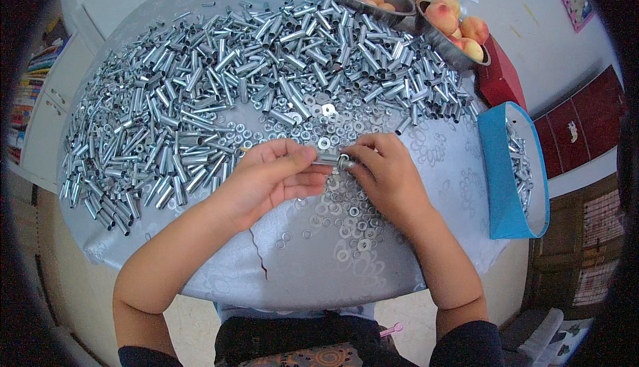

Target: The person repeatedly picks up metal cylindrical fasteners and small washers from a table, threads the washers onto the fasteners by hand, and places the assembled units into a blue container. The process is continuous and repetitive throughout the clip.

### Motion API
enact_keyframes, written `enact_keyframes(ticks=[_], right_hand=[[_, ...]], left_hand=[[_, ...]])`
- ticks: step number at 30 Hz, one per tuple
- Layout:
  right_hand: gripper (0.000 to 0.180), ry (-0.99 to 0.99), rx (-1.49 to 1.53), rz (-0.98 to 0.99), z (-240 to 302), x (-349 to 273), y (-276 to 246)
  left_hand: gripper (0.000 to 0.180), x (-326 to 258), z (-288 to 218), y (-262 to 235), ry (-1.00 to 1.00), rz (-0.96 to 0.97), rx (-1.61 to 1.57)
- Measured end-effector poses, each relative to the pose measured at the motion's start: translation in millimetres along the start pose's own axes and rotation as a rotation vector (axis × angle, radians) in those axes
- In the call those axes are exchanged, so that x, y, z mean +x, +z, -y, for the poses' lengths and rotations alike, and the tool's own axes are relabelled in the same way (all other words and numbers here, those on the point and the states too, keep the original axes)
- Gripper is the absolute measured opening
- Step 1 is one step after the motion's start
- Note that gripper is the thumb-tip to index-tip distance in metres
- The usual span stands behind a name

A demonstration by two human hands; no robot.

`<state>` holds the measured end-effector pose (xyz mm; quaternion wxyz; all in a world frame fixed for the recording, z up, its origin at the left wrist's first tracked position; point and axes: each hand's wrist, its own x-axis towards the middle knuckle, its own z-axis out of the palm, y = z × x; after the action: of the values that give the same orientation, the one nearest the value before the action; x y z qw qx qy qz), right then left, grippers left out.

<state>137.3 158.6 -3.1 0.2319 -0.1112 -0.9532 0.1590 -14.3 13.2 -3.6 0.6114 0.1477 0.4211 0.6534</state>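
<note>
Upper garment [293, 334]: black, soft fabric. A printed area [326, 355], visible at the lower edge of the view, carries orange ring-shaped motifs on a duller ground. Left sleeve [148, 358]: short, plain, very dark. Right sleeve [469, 346]: matching in colour and cut. Forearms [180, 247]: bare below the sleeves. Hands [273, 171]: bare, fingers uncovered.

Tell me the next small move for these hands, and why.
Probably press the small silver metal ring toward the shiny silver metal tube with the right hand: its fingers are at the ring, beside the tube's right end, while the left hand grips the tube.
</note>
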Motion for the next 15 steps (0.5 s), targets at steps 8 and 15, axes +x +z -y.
enact_keyframes(ticks=[8,15], right_hand=[[0.021,0.179,0.381,-0.155,20.0,0.5,-19.9],[0.023,0.086,0.312,-0.174,22.4,-3.6,-17.2]], left_hand=[[0.018,-1.2,2.1,-0.3,0.021,-0.029,0.01],[0.019,-2.9,0.8,-1.9,0.016,-0.021,0.006]])
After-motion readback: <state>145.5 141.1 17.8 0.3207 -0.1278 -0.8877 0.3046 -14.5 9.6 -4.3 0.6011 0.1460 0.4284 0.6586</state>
